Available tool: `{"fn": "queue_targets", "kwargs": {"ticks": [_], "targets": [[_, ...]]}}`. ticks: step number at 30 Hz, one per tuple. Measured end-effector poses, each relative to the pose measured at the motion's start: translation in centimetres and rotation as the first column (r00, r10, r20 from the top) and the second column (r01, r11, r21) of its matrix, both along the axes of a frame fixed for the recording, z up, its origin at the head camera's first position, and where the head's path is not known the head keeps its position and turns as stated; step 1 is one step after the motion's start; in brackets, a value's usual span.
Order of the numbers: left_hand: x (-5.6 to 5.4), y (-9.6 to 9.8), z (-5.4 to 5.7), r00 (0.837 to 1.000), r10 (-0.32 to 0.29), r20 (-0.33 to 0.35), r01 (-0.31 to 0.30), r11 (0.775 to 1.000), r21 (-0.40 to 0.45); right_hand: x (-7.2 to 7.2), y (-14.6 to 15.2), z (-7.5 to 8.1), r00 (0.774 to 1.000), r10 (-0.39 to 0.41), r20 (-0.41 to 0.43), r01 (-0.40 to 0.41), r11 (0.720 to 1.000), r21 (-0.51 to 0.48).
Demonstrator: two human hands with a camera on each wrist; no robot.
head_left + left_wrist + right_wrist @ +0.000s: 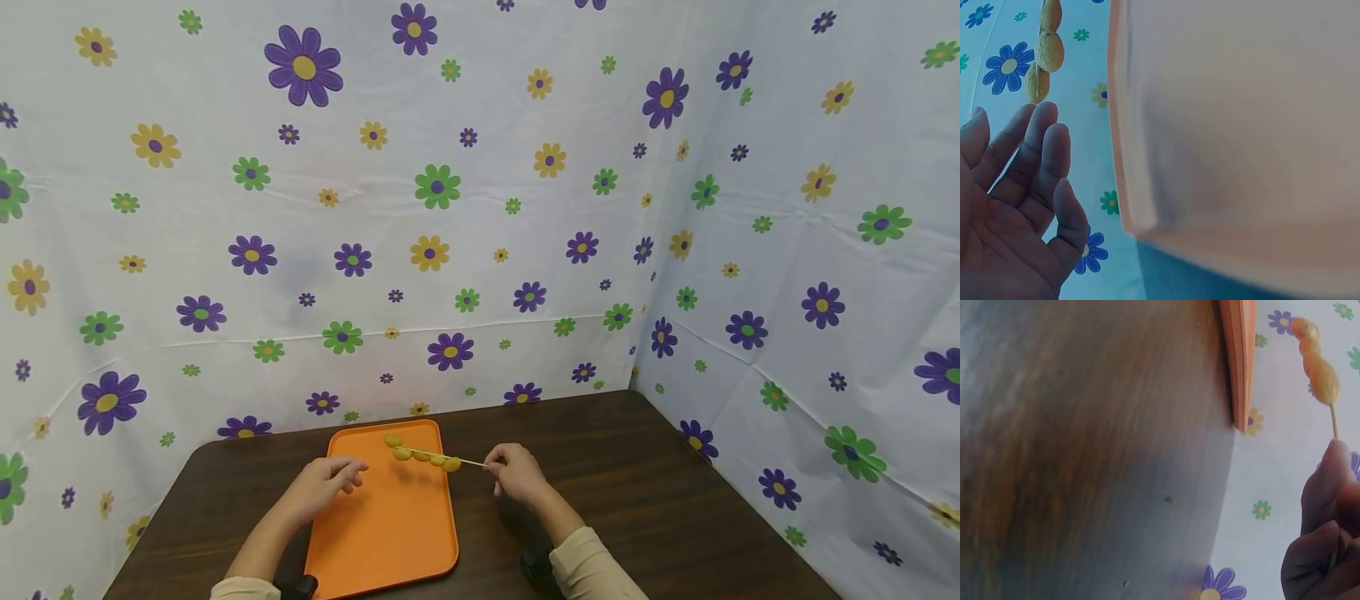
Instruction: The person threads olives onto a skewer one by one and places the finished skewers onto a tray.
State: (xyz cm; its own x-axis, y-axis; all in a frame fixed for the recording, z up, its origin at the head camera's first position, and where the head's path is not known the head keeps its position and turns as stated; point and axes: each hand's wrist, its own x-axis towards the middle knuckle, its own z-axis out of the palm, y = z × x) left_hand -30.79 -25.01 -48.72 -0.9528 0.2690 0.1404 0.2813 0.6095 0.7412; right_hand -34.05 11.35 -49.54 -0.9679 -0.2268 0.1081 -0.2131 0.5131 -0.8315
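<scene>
My right hand (pixel 517 475) pinches the bare end of a thin wooden skewer (pixel 471 462) between thumb and fingertips. Several yellow-brown, wrinkled oval balls (pixel 421 456) are threaded along it, pointing left over the orange tray (pixel 382 533). Toward the far end one ball (pixel 393 440) sits slightly out of line with the others. My left hand (pixel 318 487) hovers over the tray's left side, fingers relaxed and holding nothing. In the left wrist view its fingertips appear just below the lowest ball (pixel 1036 84). The right wrist view shows the bare stick (pixel 1334 422) running into the pinching fingers.
The tray lies on a dark brown wooden table (pixel 600 467), reaching close to its back edge. White cloth (pixel 495 167) printed with purple, green and yellow flowers hangs behind and to the right. A few tiny crumbs (pixel 1126 584) lie on the table in the right wrist view.
</scene>
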Motion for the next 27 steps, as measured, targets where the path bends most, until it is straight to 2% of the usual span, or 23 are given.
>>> {"fn": "queue_targets", "kwargs": {"ticks": [8, 15, 22, 27], "targets": [[0.4, -1.2, 0.5, 1.0, -0.009, -0.002, 0.009, 1.0, -0.011, 0.0, -2.0, 0.1, 0.997, -0.077, -0.005, 0.077, 0.996, 0.048], [0.8, -1.9, 0.7, 1.0, 0.01, 0.018, -0.009, 1.0, -0.007, -0.1, -4.1, 0.0, 0.988, -0.148, 0.045, 0.144, 0.986, 0.086], [1.1, -2.5, 0.6, 1.0, 0.003, 0.02, -0.003, 1.0, -0.011, 0.4, -5.5, 0.3, 0.982, -0.17, 0.085, 0.159, 0.98, 0.12], [1.4, -2.9, 0.5, 1.0, -0.003, 0.029, 0.003, 1.0, -0.017, 0.9, -6.4, 0.8, 0.985, -0.143, 0.099, 0.129, 0.982, 0.138]]}}
